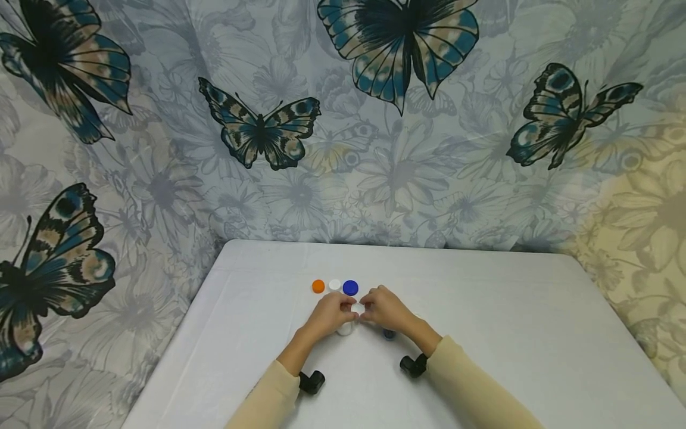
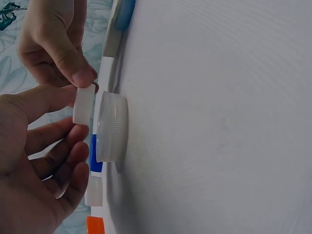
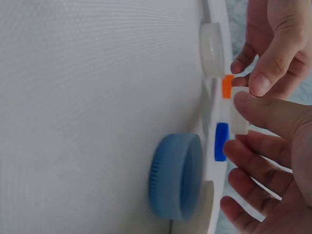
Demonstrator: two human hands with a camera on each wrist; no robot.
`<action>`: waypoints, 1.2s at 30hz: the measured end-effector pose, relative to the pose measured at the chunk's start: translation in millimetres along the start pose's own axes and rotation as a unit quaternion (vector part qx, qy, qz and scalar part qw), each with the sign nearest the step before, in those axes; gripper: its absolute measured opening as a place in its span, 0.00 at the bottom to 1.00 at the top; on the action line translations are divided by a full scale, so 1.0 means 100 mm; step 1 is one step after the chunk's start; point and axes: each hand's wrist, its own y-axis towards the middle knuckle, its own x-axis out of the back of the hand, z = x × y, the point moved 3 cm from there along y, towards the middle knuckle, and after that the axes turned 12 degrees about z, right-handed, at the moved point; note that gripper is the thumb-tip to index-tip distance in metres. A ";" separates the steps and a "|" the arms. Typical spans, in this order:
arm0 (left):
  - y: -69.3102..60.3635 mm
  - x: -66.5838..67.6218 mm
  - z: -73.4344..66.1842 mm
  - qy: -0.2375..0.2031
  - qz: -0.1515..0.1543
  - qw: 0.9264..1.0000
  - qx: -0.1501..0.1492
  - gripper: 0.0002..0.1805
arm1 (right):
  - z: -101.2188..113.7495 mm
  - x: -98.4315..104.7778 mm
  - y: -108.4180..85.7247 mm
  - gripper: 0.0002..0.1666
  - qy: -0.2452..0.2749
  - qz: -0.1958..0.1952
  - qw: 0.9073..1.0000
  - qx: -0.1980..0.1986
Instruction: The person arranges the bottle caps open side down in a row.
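Note:
A small white ribbed bottle cap (image 2: 84, 106) is held just above the table between both hands. My left hand (image 1: 328, 313) pinches it by one side with thumb and fingers, and my right hand (image 1: 387, 308) pinches the opposite side. In the right wrist view the right thumb covers part of that cap (image 3: 239, 122). Close by the left hand, a wider translucent white cap (image 2: 113, 127) stands on the table. A light blue cap (image 3: 170, 178) lies under the right wrist. Past the hands, an orange cap (image 1: 318, 286), a white cap (image 1: 334, 285) and a dark blue cap (image 1: 351, 288) form a row.
An off-white flat thing (image 3: 207, 204), partly hidden, lies behind the light blue cap. The white-covered table (image 1: 509, 333) reaches back to a wall hung with butterfly-patterned cloth (image 1: 375, 179). Black wrist devices (image 1: 312, 382) hang below both sleeves.

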 end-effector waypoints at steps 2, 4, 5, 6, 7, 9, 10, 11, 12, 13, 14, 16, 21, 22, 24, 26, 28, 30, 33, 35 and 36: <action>0.00 0.03 -0.02 -0.007 -0.005 1.000 -0.010 0.18 | -0.01 0.04 -0.02 0.15 0.020 -0.012 1.000 0.002; 0.00 0.06 -0.04 -0.014 -0.008 1.000 -0.020 0.19 | -0.01 0.08 -0.05 0.15 0.033 -0.025 0.999 0.012; 0.00 0.07 -0.04 -0.017 -0.009 1.000 -0.023 0.19 | -0.01 0.10 -0.06 0.15 0.041 -0.030 0.999 0.016; 0.00 0.09 -0.05 -0.021 -0.012 0.999 -0.027 0.18 | -0.01 0.12 -0.07 0.15 0.049 -0.034 0.998 0.019; 0.01 0.10 -0.06 -0.022 -0.016 0.999 -0.030 0.18 | -0.01 0.14 -0.08 0.15 0.058 -0.039 0.997 0.024; 0.02 0.12 -0.08 -0.025 -0.025 0.999 -0.038 0.18 | -0.01 0.17 -0.09 0.15 0.074 -0.052 0.996 0.028; 0.02 0.13 -0.09 -0.028 -0.031 0.998 -0.041 0.18 | -0.01 0.18 -0.09 0.16 0.081 -0.060 0.995 0.028; 0.02 0.15 -0.10 -0.030 -0.035 0.998 -0.046 0.18 | -0.01 0.19 -0.10 0.16 0.089 -0.067 0.993 0.027; 0.03 0.16 -0.11 -0.031 -0.040 0.997 -0.052 0.18 | -0.01 0.19 -0.11 0.16 0.095 -0.075 0.992 0.026; 0.03 0.16 -0.11 -0.033 -0.044 0.997 -0.056 0.18 | -0.01 0.20 -0.12 0.16 0.101 -0.084 0.991 0.025; 0.03 0.17 -0.12 -0.037 -0.046 0.996 -0.060 0.18 | -0.01 0.20 -0.13 0.16 0.104 -0.092 0.990 0.024; 0.02 0.18 -0.13 -0.043 -0.048 0.996 -0.065 0.18 | 0.00 0.20 -0.15 0.17 0.111 -0.105 0.988 0.022; 0.03 0.18 -0.14 -0.052 -0.043 0.996 -0.061 0.18 | 0.04 0.19 -0.20 0.18 0.117 -0.138 0.984 0.010; 0.03 0.18 -0.14 -0.055 -0.042 0.996 -0.057 0.18 | 0.05 0.19 -0.21 0.18 0.111 -0.147 0.983 0.011; 0.04 0.18 -0.14 -0.062 -0.039 0.996 -0.048 0.18 | 0.07 0.17 -0.22 0.18 0.093 -0.165 0.982 0.018; 0.04 0.18 -0.13 -0.071 -0.039 0.996 -0.037 0.18 | 0.09 0.16 -0.23 0.18 0.071 -0.186 0.979 0.031; 0.05 0.19 -0.13 -0.079 -0.040 0.996 -0.030 0.19 | 0.10 0.14 -0.24 0.18 0.043 -0.210 0.975 0.049; 0.04 0.19 -0.14 -0.086 -0.042 0.995 -0.025 0.19 | 0.11 0.12 -0.25 0.19 0.016 -0.237 0.969 0.068; 0.04 0.20 -0.15 -0.092 -0.045 0.994 -0.029 0.19 | 0.10 0.10 -0.24 0.19 -0.020 -0.279 0.955 0.097; 0.03 0.20 -0.15 -0.091 -0.048 0.994 -0.035 0.18 | 0.10 0.08 -0.23 0.19 -0.035 -0.300 0.946 0.115; 0.03 0.20 -0.15 -0.090 -0.050 0.994 -0.040 0.18 | 0.10 0.08 -0.23 0.19 -0.040 -0.309 0.942 0.122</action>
